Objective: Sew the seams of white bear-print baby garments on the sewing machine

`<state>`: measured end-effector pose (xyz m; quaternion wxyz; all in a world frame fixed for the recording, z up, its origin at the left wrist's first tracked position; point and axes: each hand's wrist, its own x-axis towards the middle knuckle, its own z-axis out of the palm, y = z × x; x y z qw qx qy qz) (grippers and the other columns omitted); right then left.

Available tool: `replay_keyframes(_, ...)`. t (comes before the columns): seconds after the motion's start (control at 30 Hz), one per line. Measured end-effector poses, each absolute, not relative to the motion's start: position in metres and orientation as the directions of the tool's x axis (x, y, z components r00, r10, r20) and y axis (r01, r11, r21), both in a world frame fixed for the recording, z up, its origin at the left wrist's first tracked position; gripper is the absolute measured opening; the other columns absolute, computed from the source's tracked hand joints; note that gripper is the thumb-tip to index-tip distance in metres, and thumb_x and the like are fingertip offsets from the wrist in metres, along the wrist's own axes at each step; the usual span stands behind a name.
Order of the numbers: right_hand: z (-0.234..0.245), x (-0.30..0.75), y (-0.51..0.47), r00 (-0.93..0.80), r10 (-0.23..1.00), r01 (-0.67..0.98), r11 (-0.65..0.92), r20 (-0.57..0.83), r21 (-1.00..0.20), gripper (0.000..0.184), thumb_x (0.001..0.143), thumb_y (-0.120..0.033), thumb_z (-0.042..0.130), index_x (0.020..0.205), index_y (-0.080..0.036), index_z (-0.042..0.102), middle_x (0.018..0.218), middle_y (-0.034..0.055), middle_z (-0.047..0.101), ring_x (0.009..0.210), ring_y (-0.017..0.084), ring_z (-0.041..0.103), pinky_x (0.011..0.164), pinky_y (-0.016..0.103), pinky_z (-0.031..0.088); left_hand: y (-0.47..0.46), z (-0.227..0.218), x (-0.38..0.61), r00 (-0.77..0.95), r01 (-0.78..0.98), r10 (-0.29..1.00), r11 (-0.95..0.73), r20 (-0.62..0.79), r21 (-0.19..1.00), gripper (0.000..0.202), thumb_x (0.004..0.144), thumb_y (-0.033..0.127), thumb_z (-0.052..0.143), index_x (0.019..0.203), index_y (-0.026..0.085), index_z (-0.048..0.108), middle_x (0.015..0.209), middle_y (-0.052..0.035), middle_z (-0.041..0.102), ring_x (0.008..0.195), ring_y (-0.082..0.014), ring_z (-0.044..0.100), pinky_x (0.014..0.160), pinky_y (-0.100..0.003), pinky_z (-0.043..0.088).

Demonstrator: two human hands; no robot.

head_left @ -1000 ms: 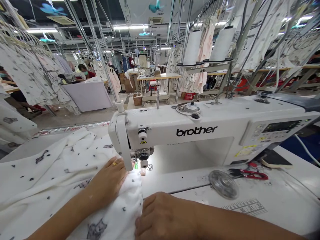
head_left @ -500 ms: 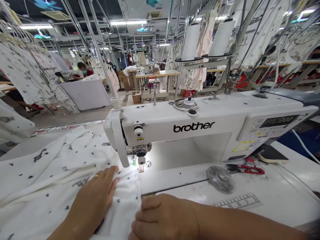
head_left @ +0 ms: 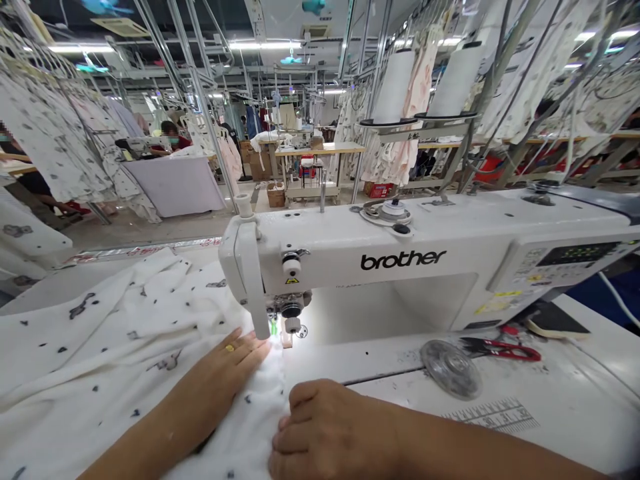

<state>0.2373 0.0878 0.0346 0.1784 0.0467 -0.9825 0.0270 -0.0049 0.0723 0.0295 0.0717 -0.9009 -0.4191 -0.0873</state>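
White cloth point(head_left: 115, 340) with grey animal figures and dark specks lies under the left hand point(head_left: 225, 367), whose grip is spread flat rather than clamped, fingers side by side and tips just beside the sewing head. A yellow ring point(head_left: 229, 347) shows on one finger; the thumb is hard to make out. At the cloth's right edge the right hand point(head_left: 325, 427) is curled, fingers drawn together, but their tips are tucked out of sight, so I cannot tell whether this grip pinches the fabric. Both forearms run out of the frame, and the cloth is cut off at the left and bottom.

Where the cloth meets the white sewing machine point(head_left: 330, 247), lamp glare washes out its weave. The needle is perhaps behind the front guard point(head_left: 253, 280); only a green spot point(head_left: 273, 327) stands out there. The machine's far right end leaves the picture, and its display point(head_left: 580, 253) is too small to read.

On the desk point(head_left: 565, 393), a clear disc point(head_left: 450, 370) lies near red-handled snips point(head_left: 505, 349), touching or nearly so. The right forearm borders a printed ruler scale point(head_left: 500, 415), partly hiding it. Farther off, a co-worker point(head_left: 173, 141) sits half hidden behind a draped table point(head_left: 175, 187), and hanging garments point(head_left: 55, 127) run off the left side.
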Motion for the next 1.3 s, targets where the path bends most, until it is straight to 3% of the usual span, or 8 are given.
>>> replay_keyframes(0.13,0.035,0.235,0.095,-0.931,0.005,-0.018,0.998,0.364,-0.061,0.020,0.095,-0.012,0.049,0.077,-0.016,0.055,0.075,-0.0021,0.064,0.073,0.010,0.057,0.073,0.028,0.038,0.094,0.037,-0.006,0.581,0.804,0.803,-0.591,0.132,0.062,0.049,0.079,-0.007,0.031,0.102,0.021,0.064,0.109,-0.0035,0.068,0.107,-0.0177,0.062,0.106,-0.040,0.044)
replay_keyframes(0.27,0.032,0.235,0.099,-0.923,0.068,0.052,0.997,0.379,-0.054,0.022,0.097,-0.012,0.046,0.078,-0.017,0.055,0.078,-0.0002,0.066,0.076,0.009,0.059,0.075,0.026,0.039,0.099,0.047,-0.007,0.585,0.800,0.796,-0.598,0.159,0.051,0.050,0.076,-0.007,0.033,0.099,0.022,0.065,0.109,-0.0038,0.067,0.106,-0.0190,0.060,0.099,-0.039,0.047)
replay_keyframes(0.4,0.031,0.235,0.099,-0.909,0.018,0.038,0.998,0.417,0.040,0.019,0.098,-0.014,0.048,0.081,-0.017,0.057,0.079,0.0015,0.066,0.079,0.010,0.060,0.079,0.026,0.041,0.073,0.051,-0.001,0.372,0.920,0.886,-0.391,0.276,0.016,0.024,0.093,0.019,0.039,0.089,0.022,0.062,0.098,-0.0076,0.066,0.091,-0.0242,0.062,0.077,-0.039,0.051)
replay_keyframes(0.5,0.033,0.236,0.097,-0.876,-0.052,0.021,0.989,0.480,0.145,0.018,0.098,-0.014,0.048,0.086,-0.016,0.061,0.084,0.0043,0.067,0.086,0.012,0.061,0.079,0.027,0.043,0.053,0.046,0.006,0.170,0.981,0.965,-0.185,0.202,0.058,0.023,0.096,0.038,0.039,0.089,0.023,0.055,0.083,-0.0046,0.066,0.073,-0.0224,0.064,0.060,-0.032,0.046)
replay_keyframes(0.73,0.031,0.237,0.097,-0.765,-0.124,0.018,0.977,0.632,0.214,0.017,0.097,-0.015,0.049,0.095,-0.011,0.065,0.100,0.0064,0.069,0.098,0.016,0.062,0.080,0.029,0.045,0.051,0.036,-0.001,0.095,0.992,0.995,-0.097,0.033,0.085,0.023,0.098,0.026,0.033,0.076,0.024,0.039,0.064,0.0036,0.059,0.056,-0.0171,0.059,0.052,-0.026,0.038)
replay_keyframes(0.9,0.029,0.237,0.098,-0.901,-0.061,-0.017,0.994,0.429,0.106,0.019,0.099,-0.014,0.046,0.084,-0.016,0.059,0.085,0.0031,0.067,0.089,0.011,0.062,0.081,0.026,0.042,0.057,0.036,-0.004,0.343,0.938,0.901,-0.341,0.265,-0.055,0.019,0.093,0.014,0.037,0.094,0.022,0.054,0.093,-0.0050,0.066,0.083,-0.0219,0.064,0.072,-0.035,0.049)
replay_keyframes(1.0,0.032,0.237,0.098,-0.930,-0.026,-0.007,0.999,0.366,0.053,0.021,0.099,-0.012,0.045,0.082,-0.017,0.057,0.082,0.0016,0.067,0.086,0.011,0.061,0.080,0.026,0.040,0.061,0.035,-0.004,0.558,0.828,0.767,-0.541,0.317,-0.147,0.045,0.086,0.001,0.037,0.124,0.020,0.052,0.125,-0.0081,0.062,0.114,-0.0238,0.058,0.097,-0.041,0.045)
replay_keyframes(1.3,0.036,0.233,0.102,-0.937,0.094,0.076,0.995,0.337,-0.064,0.024,0.100,-0.010,0.044,0.082,-0.016,0.059,0.084,0.0011,0.069,0.080,0.010,0.061,0.078,0.026,0.038,0.083,0.015,-0.020,0.594,0.784,0.766,-0.619,0.248,0.034,0.069,0.074,-0.007,0.034,0.135,0.020,0.050,0.139,-0.0060,0.056,0.126,-0.0197,0.054,0.104,-0.036,0.048)
